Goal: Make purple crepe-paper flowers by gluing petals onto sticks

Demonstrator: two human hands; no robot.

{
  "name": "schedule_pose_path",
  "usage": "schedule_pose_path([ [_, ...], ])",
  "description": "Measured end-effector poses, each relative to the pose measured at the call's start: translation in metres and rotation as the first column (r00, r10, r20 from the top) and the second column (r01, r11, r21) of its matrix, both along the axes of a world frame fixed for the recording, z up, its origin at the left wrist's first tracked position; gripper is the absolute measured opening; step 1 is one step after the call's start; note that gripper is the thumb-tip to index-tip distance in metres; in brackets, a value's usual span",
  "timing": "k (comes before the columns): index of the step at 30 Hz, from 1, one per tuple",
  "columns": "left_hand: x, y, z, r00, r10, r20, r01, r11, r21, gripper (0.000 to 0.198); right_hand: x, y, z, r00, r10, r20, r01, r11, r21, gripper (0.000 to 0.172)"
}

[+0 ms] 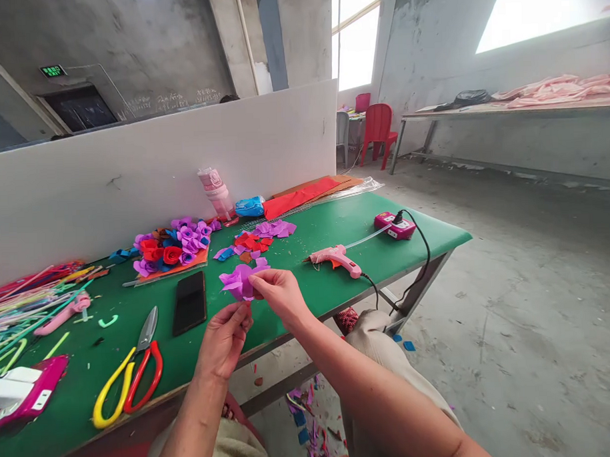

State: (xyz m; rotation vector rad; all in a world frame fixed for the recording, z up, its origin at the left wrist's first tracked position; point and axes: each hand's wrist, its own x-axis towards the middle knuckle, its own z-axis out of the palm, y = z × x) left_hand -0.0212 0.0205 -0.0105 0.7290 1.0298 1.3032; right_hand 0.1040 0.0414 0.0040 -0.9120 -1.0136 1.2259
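Note:
A purple paper flower [235, 281] is held up over the front edge of the green table. My left hand [227, 334] pinches it from below at its base; whatever stem is there is hidden by the fingers. With thumb and forefinger, my right hand [278, 293] grips a petal on the flower's right side. Beyond the flower lie loose purple petals [275, 229] with red petals [253, 242] beside them. To the right, a pink glue gun [336, 257] rests on its side, nozzle pointing left. Finished purple, red and blue flowers [171, 246] are bunched at the back left.
Scissors [144, 354] and a black phone [189, 303] lie left of my hands. Pipe cleaners [27, 305] and a second glue gun [68, 313] are farther left. A power strip [395, 225] trails a black cord over the right edge. A pink bottle [216, 193] stands against the white partition [262, 137].

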Motion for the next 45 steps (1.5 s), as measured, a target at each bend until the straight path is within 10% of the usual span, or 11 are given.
schedule_pose_path([
  [45, -0.007, -0.004, -0.007, 0.965, 0.157, -0.212, -0.113, 0.973, 0.203, 0.026, -0.004, -0.013, -0.004, 0.982, 0.079, -0.174, -0.088, 0.995, -0.039, 0.024],
])
